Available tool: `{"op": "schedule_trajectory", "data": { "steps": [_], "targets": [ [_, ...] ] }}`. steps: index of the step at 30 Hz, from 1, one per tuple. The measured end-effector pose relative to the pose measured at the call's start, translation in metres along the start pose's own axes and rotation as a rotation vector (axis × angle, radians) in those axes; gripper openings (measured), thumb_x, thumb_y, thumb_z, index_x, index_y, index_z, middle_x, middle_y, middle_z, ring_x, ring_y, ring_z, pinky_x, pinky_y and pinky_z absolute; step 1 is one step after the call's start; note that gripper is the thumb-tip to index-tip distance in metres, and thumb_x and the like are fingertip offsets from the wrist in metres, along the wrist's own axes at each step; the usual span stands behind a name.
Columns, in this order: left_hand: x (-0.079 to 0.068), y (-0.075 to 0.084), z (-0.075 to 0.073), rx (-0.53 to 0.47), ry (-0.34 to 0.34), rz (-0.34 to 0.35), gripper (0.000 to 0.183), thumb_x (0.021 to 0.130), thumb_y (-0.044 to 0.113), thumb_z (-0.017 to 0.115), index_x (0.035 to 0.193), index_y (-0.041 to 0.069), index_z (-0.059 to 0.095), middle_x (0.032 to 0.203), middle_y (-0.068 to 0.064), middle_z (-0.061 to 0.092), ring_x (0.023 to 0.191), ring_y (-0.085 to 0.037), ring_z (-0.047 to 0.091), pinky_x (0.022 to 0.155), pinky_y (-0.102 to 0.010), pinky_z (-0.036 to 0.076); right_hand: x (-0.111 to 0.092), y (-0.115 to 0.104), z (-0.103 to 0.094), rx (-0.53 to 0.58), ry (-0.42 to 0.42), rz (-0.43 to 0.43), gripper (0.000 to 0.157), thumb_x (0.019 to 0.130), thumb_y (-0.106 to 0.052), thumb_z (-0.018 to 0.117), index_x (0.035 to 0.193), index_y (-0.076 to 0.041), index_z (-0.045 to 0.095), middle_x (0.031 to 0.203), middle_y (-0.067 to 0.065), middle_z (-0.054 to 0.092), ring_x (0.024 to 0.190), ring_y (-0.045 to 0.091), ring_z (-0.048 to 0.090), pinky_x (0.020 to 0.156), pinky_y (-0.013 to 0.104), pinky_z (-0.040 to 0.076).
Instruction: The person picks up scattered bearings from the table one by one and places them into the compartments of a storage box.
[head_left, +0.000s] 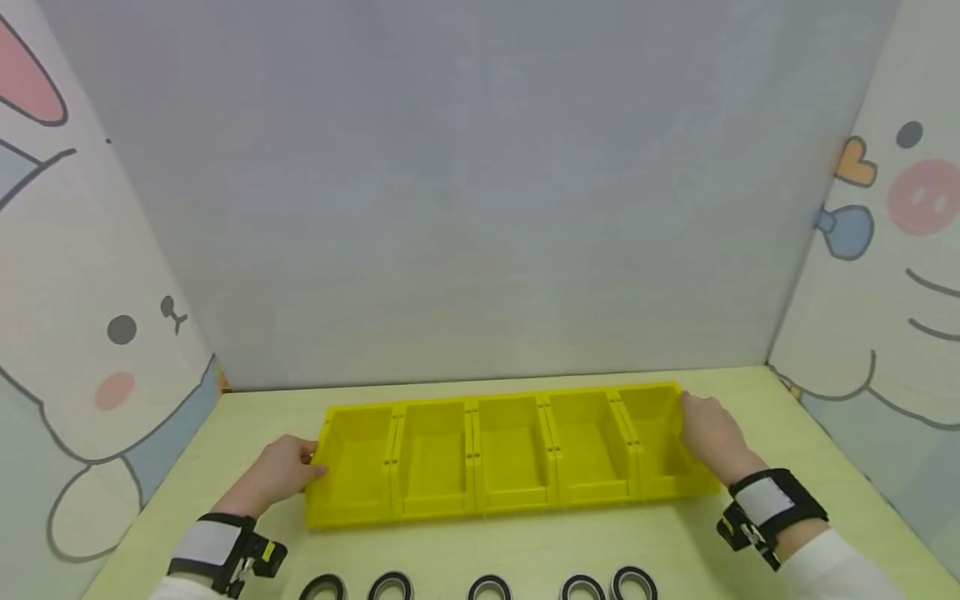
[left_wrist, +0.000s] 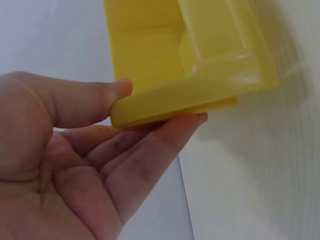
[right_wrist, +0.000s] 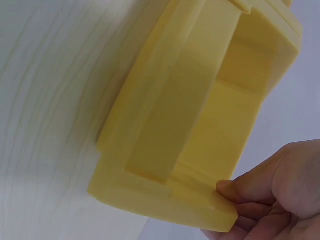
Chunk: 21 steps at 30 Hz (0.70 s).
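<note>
A row of joined yellow storage bins [head_left: 512, 456] spans the middle of the table in the head view, its compartments bare inside. My left hand [head_left: 283, 468] grips the left end wall. In the left wrist view the thumb lies over the bin's rim [left_wrist: 165, 102] and the fingers are beneath the outer side. At the opposite end my right hand [head_left: 712, 429] pinches the right wall; the right wrist view shows its thumb [right_wrist: 228, 189] on the inner side, with the other fingers partly hidden behind the wall.
Several black-rimmed ring bearings [head_left: 490, 587] lie along the near edge of the head view, partly cut off. A grey back wall [head_left: 480, 208] and cartoon-printed side panels [head_left: 112, 333] enclose the pale wooden table [head_left: 585, 537].
</note>
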<state>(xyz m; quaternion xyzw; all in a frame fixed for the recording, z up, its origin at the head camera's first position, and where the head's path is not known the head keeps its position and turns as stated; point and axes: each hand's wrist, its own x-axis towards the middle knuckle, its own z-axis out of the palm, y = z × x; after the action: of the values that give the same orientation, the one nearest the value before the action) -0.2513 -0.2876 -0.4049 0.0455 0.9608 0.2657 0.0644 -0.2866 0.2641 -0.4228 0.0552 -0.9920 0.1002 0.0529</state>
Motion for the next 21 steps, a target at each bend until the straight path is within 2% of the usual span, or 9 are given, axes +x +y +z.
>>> {"op": "schedule_trajectory", "data": {
  "steps": [3, 5, 6, 8, 11, 13, 15, 21],
  "targets": [
    [0.0, 0.0, 0.0, 0.006, -0.002, -0.018, 0.037, 0.087, 0.003, 0.062, 0.117, -0.017, 0.055, 0.105, -0.03, 0.062, 0.085, -0.028, 0.064, 0.064, -0.034, 0.058, 0.0, 0.009, -0.008, 0.058, -0.039, -0.037, 0.049, 0.089, -0.003, 0.057, 0.13, 0.019, 0.039, 0.103, 0.037, 0.058, 0.067, 0.028, 0.055, 0.06, 0.038, 0.051],
    [0.0, 0.0, -0.001, 0.011, -0.009, -0.04, 0.037, 0.088, 0.004, 0.062, 0.117, -0.017, 0.055, 0.103, -0.028, 0.063, 0.081, -0.025, 0.063, 0.065, -0.034, 0.057, -0.002, 0.014, -0.015, 0.08, -0.044, -0.063, 0.064, 0.091, -0.014, 0.059, 0.138, 0.016, 0.029, 0.12, 0.041, 0.049, 0.086, 0.042, 0.058, 0.075, 0.05, 0.053],
    [-0.001, 0.0, -0.002, 0.016, -0.011, -0.054, 0.036, 0.088, 0.004, 0.062, 0.117, -0.017, 0.056, 0.1, -0.025, 0.063, 0.077, -0.022, 0.061, 0.064, -0.033, 0.056, -0.004, 0.016, -0.019, 0.087, -0.038, -0.079, 0.072, 0.091, -0.021, 0.062, 0.142, 0.013, 0.023, 0.128, 0.042, 0.042, 0.099, 0.048, 0.054, 0.083, 0.058, 0.048],
    [0.0, 0.001, -0.001, 0.027, -0.017, -0.067, 0.035, 0.088, 0.005, 0.062, 0.116, -0.017, 0.056, 0.097, -0.023, 0.063, 0.073, -0.02, 0.059, 0.064, -0.033, 0.055, -0.011, 0.018, -0.03, 0.087, -0.009, -0.104, 0.086, 0.09, -0.035, 0.063, 0.148, 0.004, 0.012, 0.139, 0.041, 0.029, 0.121, 0.058, 0.035, 0.094, 0.071, 0.034],
    [0.001, 0.002, -0.001, 0.033, -0.023, -0.07, 0.038, 0.088, 0.005, 0.062, 0.118, -0.018, 0.053, 0.1, -0.025, 0.063, 0.073, -0.019, 0.06, 0.064, -0.034, 0.056, -0.024, 0.013, -0.045, 0.068, 0.032, -0.162, 0.094, 0.088, -0.049, 0.06, 0.152, -0.011, 0.003, 0.151, 0.032, 0.011, 0.132, 0.06, 0.01, 0.094, 0.081, 0.016],
    [0.002, 0.002, -0.001, 0.029, -0.027, -0.066, 0.039, 0.088, 0.005, 0.062, 0.119, -0.018, 0.053, 0.102, -0.027, 0.063, 0.075, -0.02, 0.061, 0.065, -0.034, 0.056, -0.036, 0.003, -0.053, 0.046, 0.044, -0.212, 0.095, 0.087, -0.055, 0.059, 0.153, -0.018, 0.001, 0.155, 0.025, 0.006, 0.135, 0.057, 0.003, 0.092, 0.083, 0.013],
    [0.001, 0.003, -0.002, 0.025, -0.026, -0.058, 0.04, 0.088, 0.004, 0.062, 0.119, -0.019, 0.052, 0.104, -0.029, 0.062, 0.076, -0.021, 0.063, 0.065, -0.035, 0.057, -0.049, -0.009, -0.057, 0.025, 0.055, -0.283, 0.095, 0.086, -0.056, 0.059, 0.153, -0.021, 0.002, 0.157, 0.019, 0.005, 0.138, 0.054, 0.003, 0.092, 0.082, 0.015],
    [0.003, 0.001, -0.004, 0.006, -0.038, -0.08, 0.036, 0.087, 0.004, 0.063, 0.115, -0.017, 0.057, 0.1, -0.025, 0.064, 0.074, -0.02, 0.063, 0.063, -0.033, 0.057, -0.089, -0.043, -0.049, -0.025, 0.084, -0.478, 0.098, 0.082, -0.062, 0.06, 0.152, -0.016, 0.009, 0.158, 0.01, 0.012, 0.143, 0.039, 0.007, 0.1, 0.071, 0.027]
  ]
}}
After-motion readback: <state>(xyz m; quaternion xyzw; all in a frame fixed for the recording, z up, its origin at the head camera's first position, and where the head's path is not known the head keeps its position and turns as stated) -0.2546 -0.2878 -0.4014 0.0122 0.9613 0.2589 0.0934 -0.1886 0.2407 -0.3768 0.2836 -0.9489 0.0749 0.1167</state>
